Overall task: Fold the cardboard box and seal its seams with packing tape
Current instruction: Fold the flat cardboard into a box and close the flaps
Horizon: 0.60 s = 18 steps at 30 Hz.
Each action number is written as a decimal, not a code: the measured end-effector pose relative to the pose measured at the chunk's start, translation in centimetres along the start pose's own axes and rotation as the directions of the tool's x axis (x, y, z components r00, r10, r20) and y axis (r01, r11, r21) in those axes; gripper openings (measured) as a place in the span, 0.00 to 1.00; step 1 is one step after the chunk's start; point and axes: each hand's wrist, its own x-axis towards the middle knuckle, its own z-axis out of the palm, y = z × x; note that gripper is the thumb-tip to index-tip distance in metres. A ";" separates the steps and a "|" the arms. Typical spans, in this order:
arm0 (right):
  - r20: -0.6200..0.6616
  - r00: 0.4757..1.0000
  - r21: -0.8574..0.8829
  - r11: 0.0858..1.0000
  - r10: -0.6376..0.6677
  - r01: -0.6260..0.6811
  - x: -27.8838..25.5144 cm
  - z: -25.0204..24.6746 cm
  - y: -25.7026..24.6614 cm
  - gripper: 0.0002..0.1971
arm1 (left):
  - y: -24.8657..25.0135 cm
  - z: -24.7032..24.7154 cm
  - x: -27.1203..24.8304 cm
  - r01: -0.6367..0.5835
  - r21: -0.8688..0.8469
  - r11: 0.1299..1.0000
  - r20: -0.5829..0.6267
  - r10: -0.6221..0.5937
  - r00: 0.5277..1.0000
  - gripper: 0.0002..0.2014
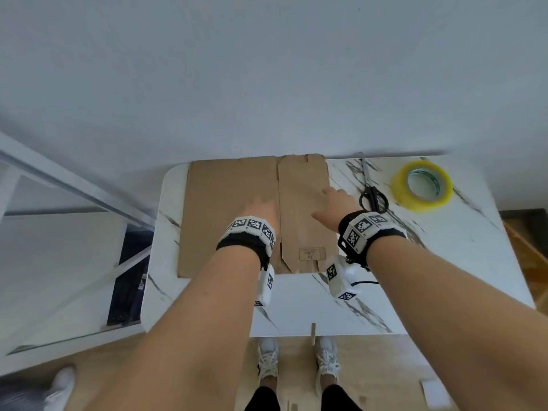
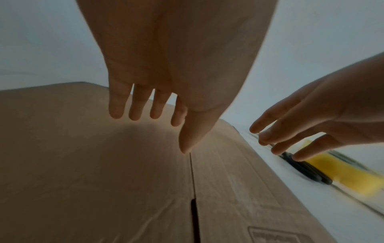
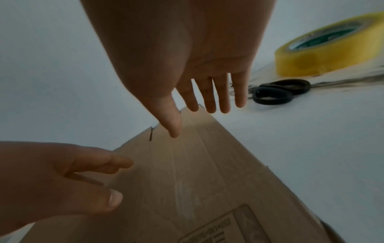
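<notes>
A flattened brown cardboard box (image 1: 231, 209) (image 2: 83, 172) (image 3: 197, 172) lies on the white marble table (image 1: 296, 304). My left hand (image 1: 261, 210) (image 2: 158, 115) hovers just above the box's middle, fingers straight and spread. My right hand (image 1: 333, 201) (image 3: 199, 111) is over the box's right panel near its right edge, fingers also straight; whether either palm touches the cardboard is unclear. A yellow roll of packing tape (image 1: 422, 185) (image 3: 324, 49) lies flat at the table's far right. Neither hand holds anything.
Black-handled scissors (image 1: 372, 191) (image 3: 278, 92) lie between the box and the tape. A white wall runs behind the table. A glass-topped white frame (image 1: 59, 232) stands to the left. My feet in white sneakers (image 1: 296, 360) are at the table's near edge.
</notes>
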 end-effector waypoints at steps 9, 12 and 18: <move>-0.013 0.992 0.089 0.989 0.123 -0.121 1.4 2.1 0.2 0.27 | 0.2 0.2 -0.2 -0.032 0.050 0.998 -0.038 0.034 0.999 0.16; -0.021 0.988 0.139 0.979 0.153 -0.149 1.7 2.1 0.1 0.29 | 0.1 0.0 -0.1 -0.030 0.043 0.999 -0.033 0.031 0.999 0.17; -0.031 0.968 0.238 0.943 0.249 -0.235 1.9 1.4 -0.2 0.26 | -0.4 0.3 0.0 -0.008 0.025 1.000 -0.067 0.009 0.998 0.21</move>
